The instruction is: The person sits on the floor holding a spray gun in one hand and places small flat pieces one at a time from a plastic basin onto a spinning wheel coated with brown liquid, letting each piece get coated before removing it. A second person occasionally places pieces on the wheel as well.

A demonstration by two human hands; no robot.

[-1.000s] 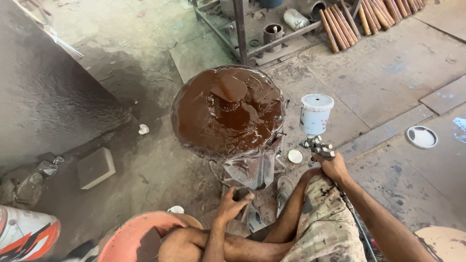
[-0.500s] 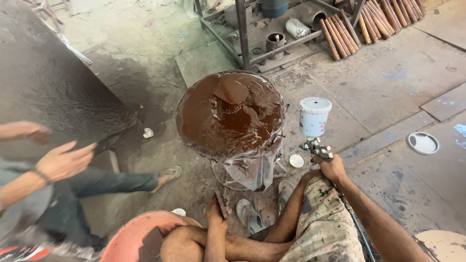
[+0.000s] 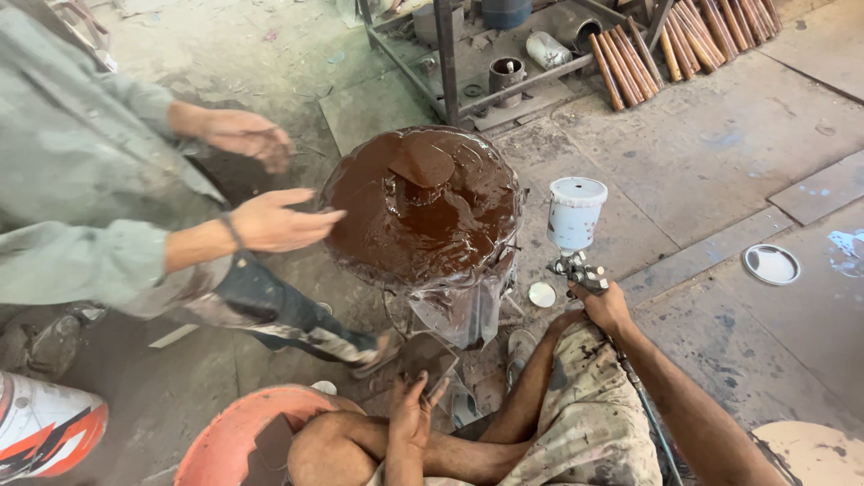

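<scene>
A round object thickly coated in wet brown paint stands on a low stand wrapped in clear plastic, in the middle of the head view. My right hand grips a spray gun with a white cup, held upright just right of the coated object. My left hand is low in front of the stand, its fingers on the lower edge of a small brown plate. Another person crouches at the left, with one hand close to the object's left rim and the other hand further back.
An orange bucket sits by my knee. A white lid lies under the spray gun and a round metal dish lies at the right. A metal rack with cans and a row of wooden rods stand behind.
The other person has come in from the left and reached both hands toward the coated object. My left hand has dropped lower. The spray gun has stayed in place.
</scene>
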